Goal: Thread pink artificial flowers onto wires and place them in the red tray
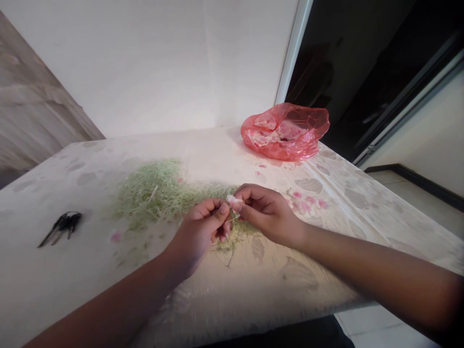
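Note:
My left hand (208,220) and my right hand (266,212) meet above the middle of the table. Between my right thumb and forefinger is a small pinkish-white flower (234,199). My left fingers are pinched on its thin green stem (235,216); their tips are partly hidden. Behind and below my hands spreads a loose heap of pale green, thread-like stems (155,191). Right of my right hand lies a small cluster of pink-and-white flowers (308,202).
A red translucent plastic bag (286,133), holding pink-and-white pieces, stands at the back right near the wall. Black-handled keys (63,224) rest on the left of the patterned tablecloth (87,270). A dark doorway (348,63) opens beyond the table's right side.

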Demonstrator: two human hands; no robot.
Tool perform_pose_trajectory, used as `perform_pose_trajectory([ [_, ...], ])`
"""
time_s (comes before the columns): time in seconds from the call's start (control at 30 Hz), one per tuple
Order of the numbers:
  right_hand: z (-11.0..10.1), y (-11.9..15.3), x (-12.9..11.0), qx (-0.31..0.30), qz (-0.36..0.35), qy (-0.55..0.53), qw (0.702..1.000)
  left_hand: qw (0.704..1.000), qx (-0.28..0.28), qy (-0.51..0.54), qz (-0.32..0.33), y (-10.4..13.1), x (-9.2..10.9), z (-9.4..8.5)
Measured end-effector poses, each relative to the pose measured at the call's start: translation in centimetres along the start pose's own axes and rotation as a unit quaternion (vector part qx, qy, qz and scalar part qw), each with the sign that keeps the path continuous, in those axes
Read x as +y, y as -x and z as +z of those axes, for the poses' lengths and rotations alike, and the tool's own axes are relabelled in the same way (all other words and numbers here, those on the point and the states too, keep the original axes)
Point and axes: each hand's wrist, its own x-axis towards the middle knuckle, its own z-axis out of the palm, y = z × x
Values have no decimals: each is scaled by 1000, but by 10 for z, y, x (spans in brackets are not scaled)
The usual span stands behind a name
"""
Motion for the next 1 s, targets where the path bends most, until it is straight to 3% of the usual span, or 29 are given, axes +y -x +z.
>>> perform_pose_trajectory([
  [0.17, -2, 2, 0, 17, -27, 40, 999, 999, -3, 33, -14, 2, 0, 2],
  [0.33, -4, 2, -3, 18, -25, 92, 995, 1000, 2, 3, -7, 1, 1, 1],
  [0.63, 1, 1, -7, 20, -101, 219, 970, 976, 92, -166, 104, 8, -3, 2],
  [0.8, 7, 3, -8, 39, -165, 237, 957, 980, 89, -156, 84, 8, -3, 2],
  [1.0, 11, 5, -14, 46, -174, 240, 954, 990, 61, -111, 55, 6, -2, 5],
])
